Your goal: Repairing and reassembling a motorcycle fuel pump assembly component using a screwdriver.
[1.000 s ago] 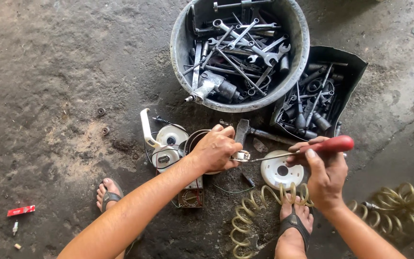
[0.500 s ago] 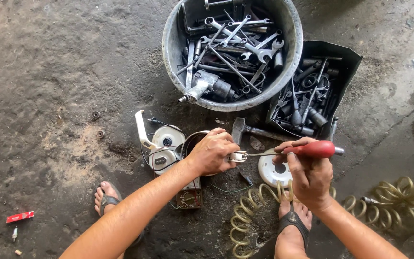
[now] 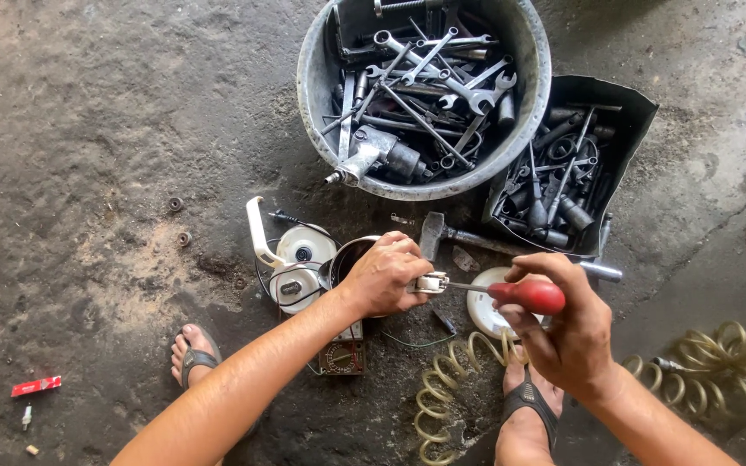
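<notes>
**Screwdriver tip on a small white part, both hands closed**

Nearest me are my two feet in dark sandals, the left foot [image 3: 193, 352] out to the side and the right foot [image 3: 527, 412] tucked under my right wrist. A coiled yellowish air hose [image 3: 442, 393] loops past the right foot and runs on toward the right edge.

My right hand [image 3: 563, 324] is wrapped around the red handle of one screwdriver [image 3: 524, 295]; the fingers are curled shut on the handle, thumb on top. The shaft lies nearly level and points left, its tip touching a small white part [image 3: 431, 282]. My left hand [image 3: 383, 274] pinches that part at its right side, fingers bunched tight around it, so most of it is hidden.

Under my left forearm sits one small meter [image 3: 342, 355] with a dial. Just left of the left hand lie two round white housings [image 3: 302, 263], one with a curved white handle, and behind the hand a dark round pot. One white disc [image 3: 483, 304] shows beneath the screwdriver.

A little farther lies one hammer [image 3: 442, 233] on the concrete floor [image 3: 88, 155]. Beyond it stand two containers: a round grey metal tub [image 3: 312, 86] heaped with wrenches, too many to count, plus one air tool, and beside it on the right a dark rectangular tray [image 3: 632, 112] of sockets and bits.

Far left, near my left foot, one small red packet [image 3: 35, 386] lies apart from everything.
</notes>
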